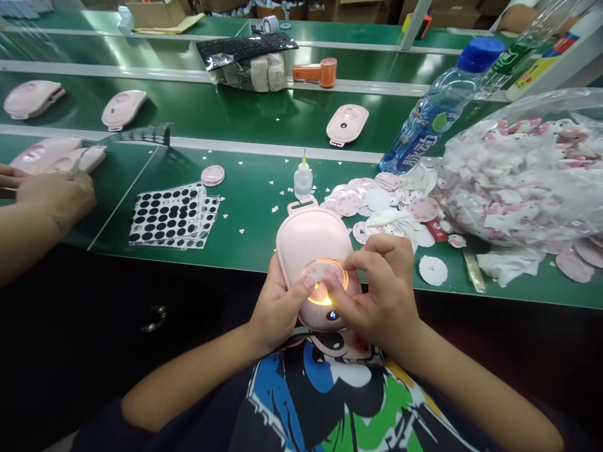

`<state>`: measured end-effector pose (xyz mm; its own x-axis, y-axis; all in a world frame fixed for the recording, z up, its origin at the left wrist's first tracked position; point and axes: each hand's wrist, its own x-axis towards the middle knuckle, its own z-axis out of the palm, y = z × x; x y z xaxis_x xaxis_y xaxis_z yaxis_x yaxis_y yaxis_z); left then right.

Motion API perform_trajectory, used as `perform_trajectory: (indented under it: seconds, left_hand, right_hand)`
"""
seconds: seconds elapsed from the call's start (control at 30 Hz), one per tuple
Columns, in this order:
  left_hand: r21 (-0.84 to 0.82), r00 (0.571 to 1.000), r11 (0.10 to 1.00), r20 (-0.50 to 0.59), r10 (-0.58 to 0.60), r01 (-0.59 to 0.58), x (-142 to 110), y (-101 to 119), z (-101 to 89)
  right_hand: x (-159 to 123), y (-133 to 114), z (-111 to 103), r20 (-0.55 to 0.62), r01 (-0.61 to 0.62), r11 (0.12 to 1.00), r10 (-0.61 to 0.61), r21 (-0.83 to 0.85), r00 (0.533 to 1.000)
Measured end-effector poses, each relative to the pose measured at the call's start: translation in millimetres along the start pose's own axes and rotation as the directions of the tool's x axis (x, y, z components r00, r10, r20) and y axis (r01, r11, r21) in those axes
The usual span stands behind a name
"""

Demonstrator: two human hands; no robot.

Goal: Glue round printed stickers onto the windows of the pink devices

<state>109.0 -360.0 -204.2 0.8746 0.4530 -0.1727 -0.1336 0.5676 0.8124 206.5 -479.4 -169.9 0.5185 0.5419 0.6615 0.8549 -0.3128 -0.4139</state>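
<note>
Over the green worktop's (254,235) near edge, the left hand (277,309) cups a pink device (308,232); the right hand (389,292), fingers bent, touches its glowing ring (325,302), any grip unclear. Dotted sheets (167,216) lie by that edge; boxes (358,11) stand beyond.

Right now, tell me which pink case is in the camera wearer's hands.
The pink case above the printed shirt, left hand gripping its side, right hand at its glowing ring; the other cases are farther off.
</note>
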Motion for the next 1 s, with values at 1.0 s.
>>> perform_trajectory:
  seconds: [1.0]
  left_hand:
    - [0.185,0.999,0.981,0.012,-0.052,0.049,4.9,-2.8,-14.2]
  right_hand:
    - [-13.9,7.9,11.8,0.531,-0.639,0.604,0.381,0.476,0.756]
